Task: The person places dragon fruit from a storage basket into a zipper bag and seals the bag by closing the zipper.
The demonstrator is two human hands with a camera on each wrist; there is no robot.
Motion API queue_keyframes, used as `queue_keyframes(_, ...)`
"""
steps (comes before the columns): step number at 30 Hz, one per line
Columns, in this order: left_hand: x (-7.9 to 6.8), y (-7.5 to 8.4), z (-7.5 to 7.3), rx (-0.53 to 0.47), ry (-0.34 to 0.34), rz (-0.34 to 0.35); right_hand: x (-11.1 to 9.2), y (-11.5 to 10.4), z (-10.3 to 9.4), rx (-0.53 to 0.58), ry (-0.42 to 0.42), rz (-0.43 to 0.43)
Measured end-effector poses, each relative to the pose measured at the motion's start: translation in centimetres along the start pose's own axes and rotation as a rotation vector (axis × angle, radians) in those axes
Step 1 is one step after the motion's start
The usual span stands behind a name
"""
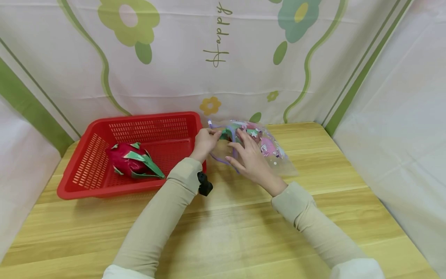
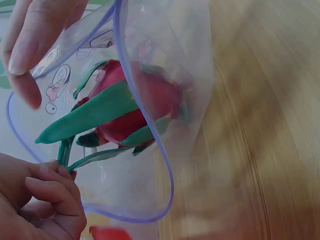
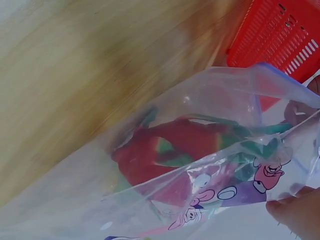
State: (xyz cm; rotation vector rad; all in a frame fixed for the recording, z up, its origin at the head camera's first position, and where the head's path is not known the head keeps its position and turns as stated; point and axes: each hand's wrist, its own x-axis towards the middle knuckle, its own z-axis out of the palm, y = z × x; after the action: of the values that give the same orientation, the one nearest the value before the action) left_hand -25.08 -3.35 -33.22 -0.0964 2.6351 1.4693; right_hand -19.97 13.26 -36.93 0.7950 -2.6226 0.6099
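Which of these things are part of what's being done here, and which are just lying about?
Part of the job, it seems:
Clear zip bag
Toy dragon fruit in the bag
Left hand, pinching its green leaves
Right hand, at the bag

Probably just there:
Red plastic basket (may matter too)
Second toy dragon fruit inside it
Wooden table
Flowered cloth

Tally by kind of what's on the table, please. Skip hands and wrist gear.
Red basket: 1
Clear plastic bag: 1
Dragon fruit: 2, one in the basket, one in the bag
Total: 4
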Motion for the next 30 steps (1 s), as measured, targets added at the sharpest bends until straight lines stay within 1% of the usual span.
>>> queue_keyframes(3,0.1,-0.1,-0.3,-0.059,0.006,-0.017,0.1,0.0,0.1,-0.027,0.026,0.020)
queue_keyframes(6,0.3,-0.3,-0.6,-0.135,-0.002,-0.040,0.2,0.0,0.1,-0.060,0.056,0.042)
queue_keyframes(9,0.4,-0.5,-0.9,-0.207,-0.023,-0.072,0.3,0.1,-0.1,-0.063,0.065,0.063)
queue_keyframes(11,0.4,-0.5,-0.9,-0.233,-0.032,-0.085,0.3,0.1,-0.2,-0.058,0.061,0.073)
queue_keyframes(14,0.5,-0.6,-1.0,-0.240,-0.032,-0.086,0.4,0.3,-0.3,-0.054,0.056,0.077)
queue_keyframes(20,0.4,-0.8,-1.2,-0.239,-0.019,-0.059,0.4,0.5,-0.4,-0.042,0.056,0.085)
queue_keyframes(25,0.2,-1.2,-1.5,-0.265,-0.021,-0.051,0.6,0.7,-0.3,-0.029,0.044,0.120)
queue_keyframes(30,0.0,-1.5,-1.8,-0.265,-0.024,-0.048,0.7,1.2,0.0,-0.015,0.028,0.157)
